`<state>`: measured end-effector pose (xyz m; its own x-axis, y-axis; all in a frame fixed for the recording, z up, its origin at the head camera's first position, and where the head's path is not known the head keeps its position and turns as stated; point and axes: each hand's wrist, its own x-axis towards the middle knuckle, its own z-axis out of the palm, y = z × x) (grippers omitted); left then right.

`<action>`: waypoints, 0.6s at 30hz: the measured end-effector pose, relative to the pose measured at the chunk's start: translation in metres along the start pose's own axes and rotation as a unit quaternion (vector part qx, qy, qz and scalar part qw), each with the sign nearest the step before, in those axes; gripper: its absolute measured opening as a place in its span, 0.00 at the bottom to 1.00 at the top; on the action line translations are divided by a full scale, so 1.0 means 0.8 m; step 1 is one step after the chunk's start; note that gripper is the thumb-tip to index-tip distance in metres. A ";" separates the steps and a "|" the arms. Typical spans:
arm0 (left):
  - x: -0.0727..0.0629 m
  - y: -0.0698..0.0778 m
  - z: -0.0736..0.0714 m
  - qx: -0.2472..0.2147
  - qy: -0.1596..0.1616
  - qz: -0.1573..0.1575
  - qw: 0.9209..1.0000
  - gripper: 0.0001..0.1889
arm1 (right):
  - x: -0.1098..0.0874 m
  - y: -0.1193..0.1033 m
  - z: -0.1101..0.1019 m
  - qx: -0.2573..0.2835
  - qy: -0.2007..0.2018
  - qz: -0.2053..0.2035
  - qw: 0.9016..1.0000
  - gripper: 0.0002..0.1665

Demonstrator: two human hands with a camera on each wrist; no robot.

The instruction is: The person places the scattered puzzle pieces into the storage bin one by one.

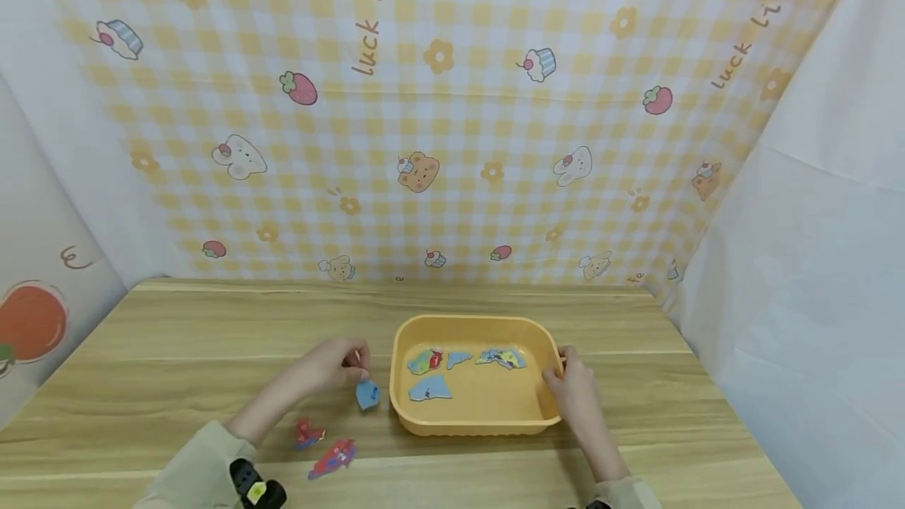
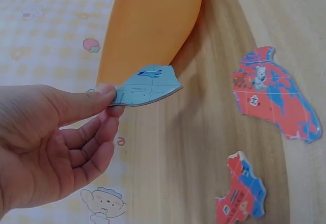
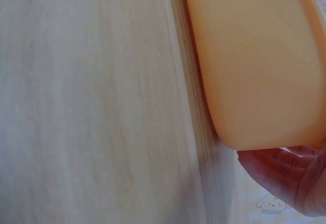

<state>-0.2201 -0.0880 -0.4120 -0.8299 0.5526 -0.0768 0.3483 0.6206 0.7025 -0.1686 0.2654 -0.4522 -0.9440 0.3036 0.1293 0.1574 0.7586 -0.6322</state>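
My left hand (image 1: 338, 364) pinches a light blue puzzle piece (image 1: 368, 394) between thumb and fingers, left of a yellow-orange plastic basin (image 1: 488, 422). In the left wrist view the puzzle piece is thin, with printed lines and a small dark blue figure. My right hand (image 1: 578, 393) grips the basin's right side, thumb over the rim and fingers outside. Several puzzle pieces lie flat in the basin, among them a blue piece (image 1: 430, 389), a green and red piece (image 1: 424, 362) and a blue and yellow piece (image 1: 503, 357).
On the wooden table (image 1: 233, 344), two red and blue puzzle pieces lie near my left forearm: a smaller piece (image 1: 307, 433) and a longer piece (image 1: 334, 459). A yellow checked cloth (image 1: 452, 132) hangs behind the table, with white cloth at the right side.
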 end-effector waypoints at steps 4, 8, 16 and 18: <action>0.000 0.002 -0.005 -0.002 0.010 -0.006 1.000 0.04 | 0.000 0.000 0.000 0.002 -0.002 0.000 1.000 0.18; 0.001 0.000 -0.009 0.001 0.016 -0.002 1.000 0.04 | 0.000 0.000 0.000 0.004 -0.001 0.000 1.000 0.18; 0.002 0.000 -0.014 -0.006 0.029 -0.002 1.000 0.04 | 0.000 -0.001 -0.001 0.004 -0.004 0.004 1.000 0.18; 0.002 0.000 -0.016 -0.003 0.032 0.005 0.999 0.04 | 0.000 -0.001 -0.001 0.005 -0.005 0.004 1.000 0.18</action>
<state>-0.2268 -0.0941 -0.4033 -0.8529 0.5215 -0.0253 0.3532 0.6120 0.7076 -0.1683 0.2653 -0.4513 -0.9454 0.3039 0.1172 0.1618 0.7505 -0.6407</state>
